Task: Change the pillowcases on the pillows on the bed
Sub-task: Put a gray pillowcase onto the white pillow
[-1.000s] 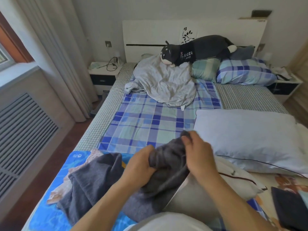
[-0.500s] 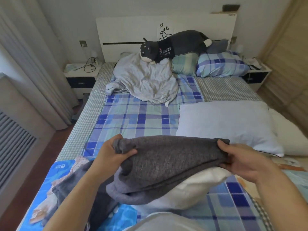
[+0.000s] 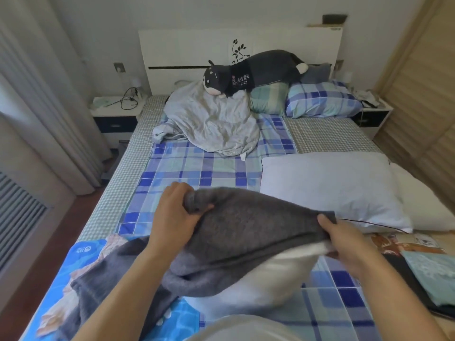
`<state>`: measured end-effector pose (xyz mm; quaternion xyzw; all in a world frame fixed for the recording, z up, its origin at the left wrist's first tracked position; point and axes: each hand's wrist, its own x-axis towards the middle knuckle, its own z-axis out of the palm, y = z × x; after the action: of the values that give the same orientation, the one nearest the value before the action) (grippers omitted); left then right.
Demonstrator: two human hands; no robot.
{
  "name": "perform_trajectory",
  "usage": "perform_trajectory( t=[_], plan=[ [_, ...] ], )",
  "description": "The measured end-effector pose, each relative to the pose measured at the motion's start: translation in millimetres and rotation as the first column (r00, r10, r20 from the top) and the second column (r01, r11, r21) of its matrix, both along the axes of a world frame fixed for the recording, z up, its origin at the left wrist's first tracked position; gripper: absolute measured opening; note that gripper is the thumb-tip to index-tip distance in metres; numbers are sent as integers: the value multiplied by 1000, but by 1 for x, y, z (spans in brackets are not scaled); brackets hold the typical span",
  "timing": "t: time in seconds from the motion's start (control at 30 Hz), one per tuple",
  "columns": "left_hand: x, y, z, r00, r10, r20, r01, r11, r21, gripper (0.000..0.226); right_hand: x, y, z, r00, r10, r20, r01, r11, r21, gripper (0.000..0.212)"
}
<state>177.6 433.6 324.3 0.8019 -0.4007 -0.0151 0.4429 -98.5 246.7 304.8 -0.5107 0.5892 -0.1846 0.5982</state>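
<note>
A dark grey pillowcase (image 3: 246, 232) is stretched over the far part of a white pillow (image 3: 258, 284) lying at the near end of the bed. My left hand (image 3: 172, 215) grips the case's far left corner. My right hand (image 3: 344, 239) pinches its far right corner at the pillow's edge. The near half of the white pillow is bare. More grey fabric (image 3: 103, 286) trails off to the near left. A pale blue pillow (image 3: 330, 190) lies just beyond my right hand.
A crumpled light grey cover (image 3: 209, 121), a dark plush dog (image 3: 256, 72) and two plaid pillows (image 3: 320, 99) sit by the headboard. Folded teal and dark cloths (image 3: 433, 279) lie at the near right. Nightstands flank the bed; curtains and a radiator stand on the left.
My hands went from bunching the grey case together to spreading it wide across the white pillow. They now hold its two far corners, slightly nearer each other than half a second ago.
</note>
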Motion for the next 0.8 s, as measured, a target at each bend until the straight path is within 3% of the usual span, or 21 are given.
perform_trajectory(
  t=[0.03,0.1,0.17,0.23,0.3,0.47,0.6,0.67,0.73,0.77,0.8],
  plan=[
    [-3,0,-4,992,125,27,-125,992,-19,37,10,0,4,970,-125,208,98,986,133,23],
    [-21,6,-17,958,252,140,-236,964,-121,45,29,3,6,841,-297,452,122,918,377,22],
    [-51,15,-37,926,111,361,-53,985,-165,26,48,12,7,782,-363,506,68,858,510,33],
    [-68,23,-67,848,-102,520,114,993,8,10,63,19,10,776,-351,524,2,832,554,39],
    [-56,22,-87,846,-122,518,81,992,101,8,74,23,17,783,-298,547,-91,814,574,37],
    [-1,21,-101,887,87,454,-203,956,214,26,94,27,29,788,-190,586,-249,773,584,38],
    [19,19,-107,918,12,397,-164,921,352,3,98,25,28,794,-207,571,-230,767,599,35],
    [25,21,-99,937,87,339,-189,941,280,9,99,20,24,784,-284,552,-161,766,622,33],
    [5,33,-81,945,14,326,-40,996,75,14,99,10,18,753,-395,526,-48,765,642,26],
    [-18,41,-74,931,-163,327,164,986,25,18,99,4,14,735,-439,516,1,762,647,23],
    [-44,51,-72,867,-384,318,395,918,30,19,99,-1,10,719,-473,509,40,760,649,23]
  ],
)
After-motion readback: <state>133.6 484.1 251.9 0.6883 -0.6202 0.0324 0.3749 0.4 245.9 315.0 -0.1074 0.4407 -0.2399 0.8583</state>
